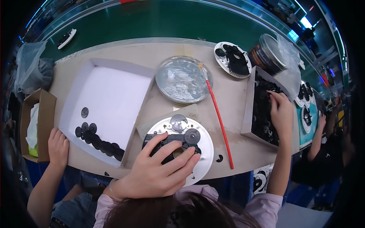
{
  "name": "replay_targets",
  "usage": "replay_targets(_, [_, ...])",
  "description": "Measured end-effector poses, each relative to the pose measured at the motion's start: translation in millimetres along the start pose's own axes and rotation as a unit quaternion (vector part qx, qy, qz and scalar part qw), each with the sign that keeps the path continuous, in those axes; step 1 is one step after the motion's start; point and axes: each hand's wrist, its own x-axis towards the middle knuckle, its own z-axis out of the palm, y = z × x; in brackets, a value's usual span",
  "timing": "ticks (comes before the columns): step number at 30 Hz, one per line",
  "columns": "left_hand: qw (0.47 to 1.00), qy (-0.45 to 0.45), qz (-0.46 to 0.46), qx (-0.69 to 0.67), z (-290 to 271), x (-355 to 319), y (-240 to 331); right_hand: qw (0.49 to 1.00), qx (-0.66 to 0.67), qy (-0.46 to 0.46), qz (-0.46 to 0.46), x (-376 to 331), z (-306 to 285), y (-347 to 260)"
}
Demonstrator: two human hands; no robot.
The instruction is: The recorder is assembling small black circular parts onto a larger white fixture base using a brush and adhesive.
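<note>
My left hand (161,165) lies over a black plastic gear plate (157,140) on a round white disc (205,154), fingers spread and curled onto it, gripping it; the thumb is hidden. A dark round gear (192,136) sits on the plate by my fingertips. Behind it, a grey disc (178,122) lies at the white disc's far edge. To the right, my right hand (280,111) reaches over a box (247,117) full of small black parts (262,102). Its thumb and fingers are pinched together among them; what they hold, if anything, is too small to make out.
A shallow white box (114,85) holds black gears (100,144). Another person's hand (58,148) rests at its left edge. A red-handled brush (218,119) leans on a plastic-covered round dish (178,81). Behind stand a loaded white plate (221,62) and a tin (268,55).
</note>
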Motion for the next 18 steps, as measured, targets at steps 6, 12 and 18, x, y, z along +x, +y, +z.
replay_targets(6, [1.000,0.005,-0.012,-0.006,1,-3,-1,0.796,0.530,-0.246,0.160,-13,-28,-92])
replay_targets(12, [1.000,0.008,-0.007,-0.005,2,-3,-2,0.661,0.518,-0.500,0.211,-2,-15,-130])
replay_targets(18, [1.000,0.017,-0.007,-0.009,4,-4,-2,0.639,0.479,-0.567,0.205,6,-2,-134])
